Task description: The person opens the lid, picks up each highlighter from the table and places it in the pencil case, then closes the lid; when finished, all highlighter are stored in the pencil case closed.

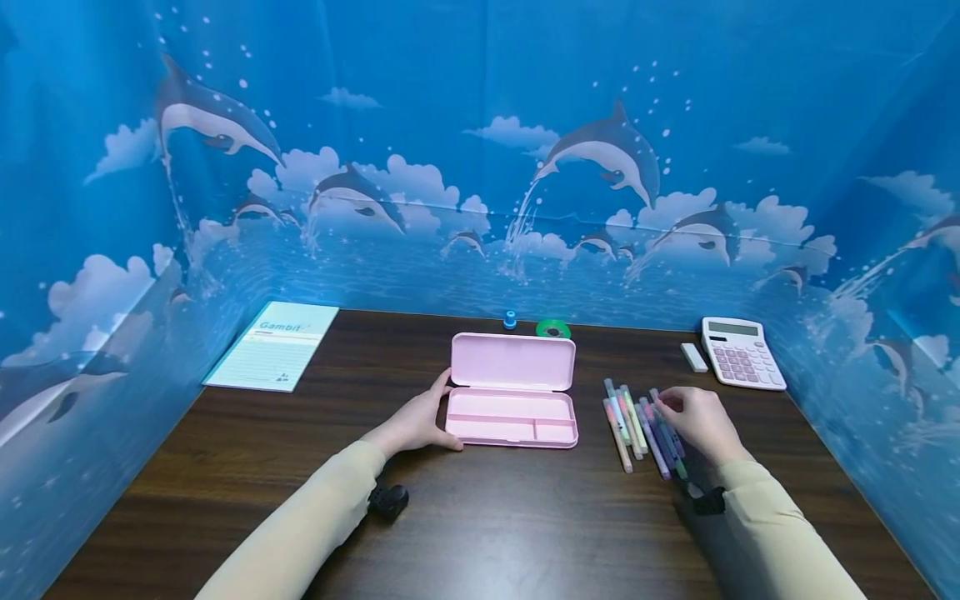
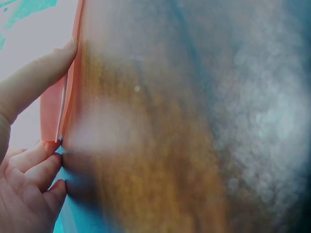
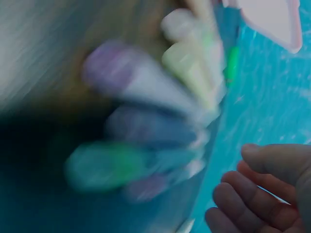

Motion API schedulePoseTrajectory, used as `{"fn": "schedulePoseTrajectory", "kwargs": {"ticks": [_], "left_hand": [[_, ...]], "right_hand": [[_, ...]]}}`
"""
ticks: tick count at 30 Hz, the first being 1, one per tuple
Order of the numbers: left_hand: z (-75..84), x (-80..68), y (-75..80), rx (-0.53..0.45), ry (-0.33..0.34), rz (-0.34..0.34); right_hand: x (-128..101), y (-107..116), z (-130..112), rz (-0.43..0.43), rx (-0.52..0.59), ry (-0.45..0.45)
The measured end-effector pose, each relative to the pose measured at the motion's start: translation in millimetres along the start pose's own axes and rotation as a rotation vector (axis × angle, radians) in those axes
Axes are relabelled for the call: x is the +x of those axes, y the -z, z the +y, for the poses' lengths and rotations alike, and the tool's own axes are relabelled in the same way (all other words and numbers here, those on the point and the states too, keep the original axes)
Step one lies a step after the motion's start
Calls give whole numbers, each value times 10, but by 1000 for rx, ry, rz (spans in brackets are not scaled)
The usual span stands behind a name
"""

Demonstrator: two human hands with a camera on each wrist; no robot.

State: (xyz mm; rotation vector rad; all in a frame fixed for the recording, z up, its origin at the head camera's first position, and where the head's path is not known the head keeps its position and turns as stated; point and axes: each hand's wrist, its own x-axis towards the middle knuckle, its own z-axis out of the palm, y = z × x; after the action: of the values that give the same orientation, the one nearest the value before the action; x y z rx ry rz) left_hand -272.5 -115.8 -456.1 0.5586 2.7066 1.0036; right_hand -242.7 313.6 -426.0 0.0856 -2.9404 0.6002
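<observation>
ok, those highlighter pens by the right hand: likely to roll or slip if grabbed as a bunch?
Probably apt to roll: the highlighter pens look round-barrelled and lie loose side by side on the smooth wooden table. Likely light and stiff, being short plastic-looking sticks. A bunch may splay or slip, since the right hand only touches their upper ends, with nothing seen binding them.

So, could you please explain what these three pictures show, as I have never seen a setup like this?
No machine here: a person works with bare hands, wearing three cameras. The wide picture comes from the head; the two blurry close-ups come from the wrists. On the table lie an open pink case, a bunch of pens, a calculator, an eraser, a notepad and a green tape roll. The left hand touches the case's left end. The right hand rests on the pens; whether it grips one is unclear.
</observation>
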Motion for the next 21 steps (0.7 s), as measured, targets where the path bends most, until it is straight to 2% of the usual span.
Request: {"fn": "schedulePoseTrajectory", "kwargs": {"ticks": [7, 12, 21], "left_hand": [[-19, 10, -2, 5, 1, -9], [-31, 1, -1, 0, 4, -9], [-6, 17, 13, -11, 4, -16]], "right_hand": [[-85, -24, 279, -109, -10, -83], [-82, -43, 312, -165, 1, -114], [-81, -11, 324, -191, -7, -168]]}}
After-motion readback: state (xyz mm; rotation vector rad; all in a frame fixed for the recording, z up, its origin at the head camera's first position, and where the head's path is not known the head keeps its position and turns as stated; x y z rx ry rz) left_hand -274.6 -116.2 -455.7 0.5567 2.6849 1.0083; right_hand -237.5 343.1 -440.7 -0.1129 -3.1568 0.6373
